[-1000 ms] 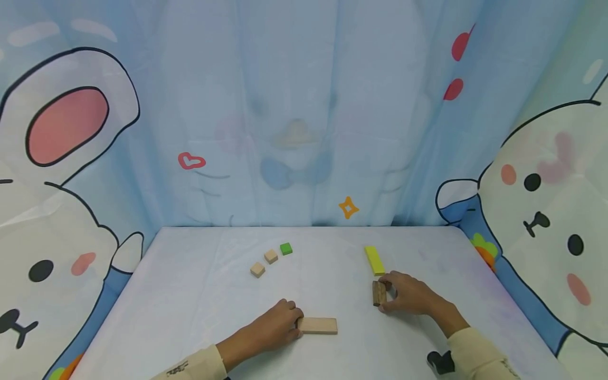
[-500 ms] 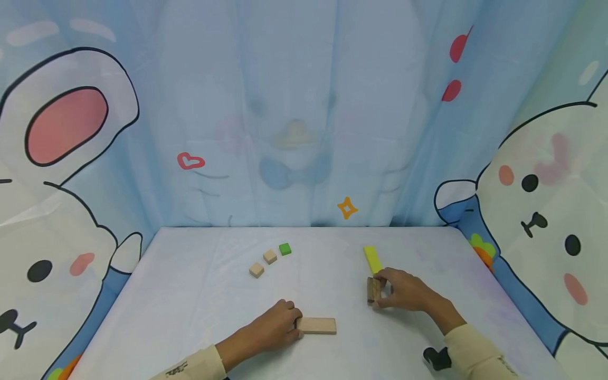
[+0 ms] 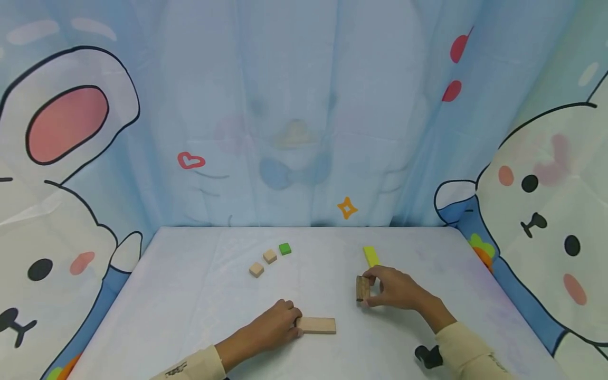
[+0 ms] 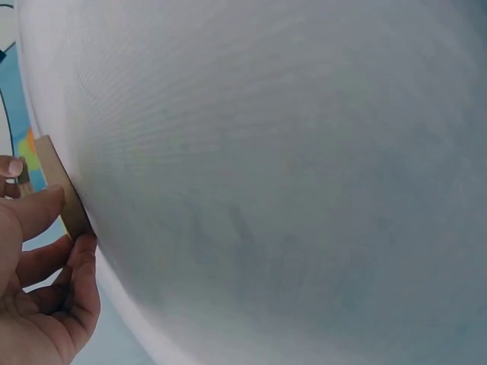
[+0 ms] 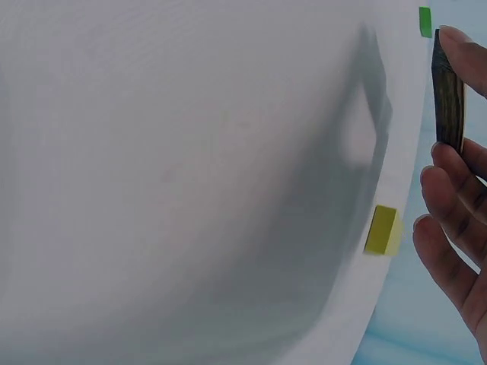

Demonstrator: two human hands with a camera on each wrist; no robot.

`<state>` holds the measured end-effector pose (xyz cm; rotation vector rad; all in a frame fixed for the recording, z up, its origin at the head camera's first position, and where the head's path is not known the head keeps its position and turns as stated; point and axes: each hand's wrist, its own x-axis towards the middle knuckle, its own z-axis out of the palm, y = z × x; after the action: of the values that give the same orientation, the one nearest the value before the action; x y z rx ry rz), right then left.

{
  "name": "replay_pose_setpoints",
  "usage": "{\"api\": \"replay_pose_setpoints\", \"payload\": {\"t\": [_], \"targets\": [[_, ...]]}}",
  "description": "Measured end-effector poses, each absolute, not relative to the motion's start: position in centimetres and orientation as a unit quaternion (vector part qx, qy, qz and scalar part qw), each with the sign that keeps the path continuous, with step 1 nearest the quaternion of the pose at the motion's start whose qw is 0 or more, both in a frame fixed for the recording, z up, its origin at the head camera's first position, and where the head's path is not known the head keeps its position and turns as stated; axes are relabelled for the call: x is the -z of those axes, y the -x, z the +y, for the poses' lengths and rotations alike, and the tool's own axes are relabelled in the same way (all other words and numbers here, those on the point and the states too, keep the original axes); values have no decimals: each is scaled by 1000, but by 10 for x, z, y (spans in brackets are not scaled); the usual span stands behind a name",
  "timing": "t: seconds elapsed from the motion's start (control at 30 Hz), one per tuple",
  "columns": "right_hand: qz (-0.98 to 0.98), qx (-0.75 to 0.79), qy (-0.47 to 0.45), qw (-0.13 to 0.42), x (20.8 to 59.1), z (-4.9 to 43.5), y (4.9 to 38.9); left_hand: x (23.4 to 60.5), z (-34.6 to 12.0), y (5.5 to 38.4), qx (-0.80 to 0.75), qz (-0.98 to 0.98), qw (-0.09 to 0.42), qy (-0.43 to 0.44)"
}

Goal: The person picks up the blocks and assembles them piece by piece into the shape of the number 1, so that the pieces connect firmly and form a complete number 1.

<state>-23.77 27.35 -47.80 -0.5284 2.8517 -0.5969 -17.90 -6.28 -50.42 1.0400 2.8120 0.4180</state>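
Head view: the right grip (image 3: pixel 391 287) pinches a dark-brown wooden block (image 3: pixel 363 288); the left grip (image 3: pixel 280 324) pinches the left end of a pale wooden plank (image 3: pixel 319 325).
Right fingertips partly cover the near end of a yellow block (image 3: pixel 371 255); farther left, two plain wooden cubes (image 3: pixel 256 269) and a green block (image 3: pixel 285 248) form a slanting row on the white table (image 3: pixel 204 301), before a blue curtain (image 3: pixel 294 79) with cartoon animals.

The left hand (image 3: pixel 280 325) pinches between thumb and curled fingers (image 4: pixel 85 293); the right hand (image 3: pixel 399 289), farther forward, pinches likewise, and both forearms (image 3: pixel 237 348) slant inward.
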Motion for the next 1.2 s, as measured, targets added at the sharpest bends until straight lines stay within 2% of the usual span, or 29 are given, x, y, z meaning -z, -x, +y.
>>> {"api": "replay_pose_setpoints", "payload": {"t": [0.8, 1.2], "targets": [[948, 200, 235, 74, 477, 224, 242, 504, -57, 178, -122, 942, 85, -301], [946, 194, 252, 69, 476, 209, 239, 505, -57, 177, -117, 942, 72, -308]]}}
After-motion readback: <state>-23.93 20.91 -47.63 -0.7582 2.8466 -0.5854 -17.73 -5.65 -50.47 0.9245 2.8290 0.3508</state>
